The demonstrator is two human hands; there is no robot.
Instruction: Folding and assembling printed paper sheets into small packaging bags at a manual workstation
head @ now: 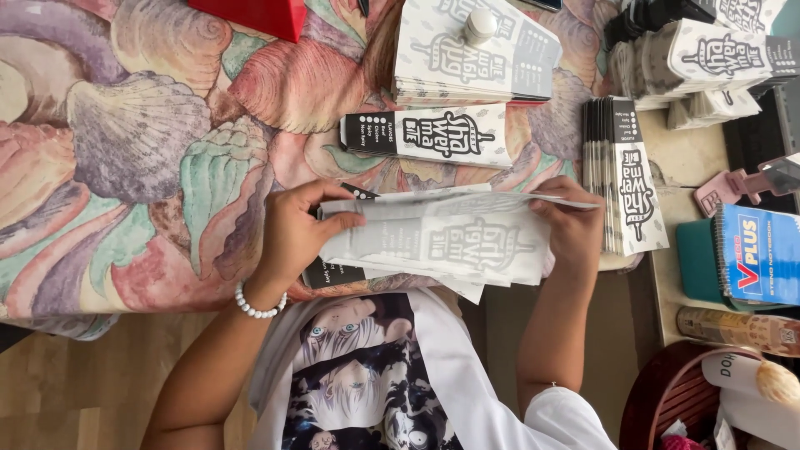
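Head view | left hand (293, 229) grips left end of white printed paper sleeve stack (442, 242), frame centre | right hand (575, 225) clamps its right end | stack held over shell-print tablecloth (150, 142) | single flat sleeve (429, 133) just above | folded sleeve bundle (625, 171) right of centre

2 hands (292, 233), 1 bead bracelet (257, 307), 1 blue notebook (760, 254), 1 red box (254, 14), 1 white cap (479, 25).
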